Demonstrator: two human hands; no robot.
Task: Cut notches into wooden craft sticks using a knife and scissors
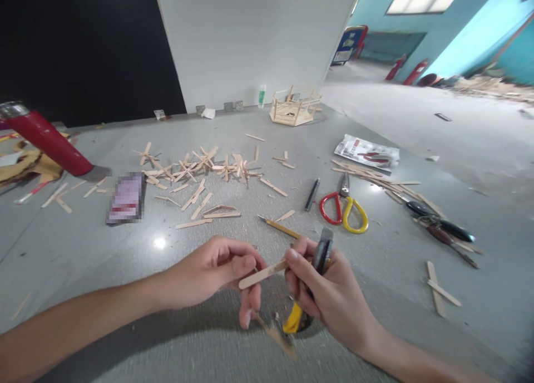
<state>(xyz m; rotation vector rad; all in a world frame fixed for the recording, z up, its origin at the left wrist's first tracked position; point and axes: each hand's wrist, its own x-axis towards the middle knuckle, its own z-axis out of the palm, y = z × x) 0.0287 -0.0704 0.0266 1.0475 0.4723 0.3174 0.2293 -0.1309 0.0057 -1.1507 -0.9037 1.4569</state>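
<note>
Here it is, front and centre: a wooden craft stick [263, 275], up off the grey table [162, 338] between two hands! The right hand [334, 294] pinches its far end and clasps a utility knife [322, 250] too. The left hand [208, 271] curls loosely at the rounded end; whether it grips, I can't tell. At one o'clock from the stick lies a slim yellow-shafted pointed tool [282, 228], red-and-yellow-handled scissors [344, 187] between one and two. Eleven o'clock, a scatter of sticks [227, 168]! Ten o'clock, a leaning red tumbler [52, 141]; just past twelve, a six-sided stick frame [292, 119].
</note>
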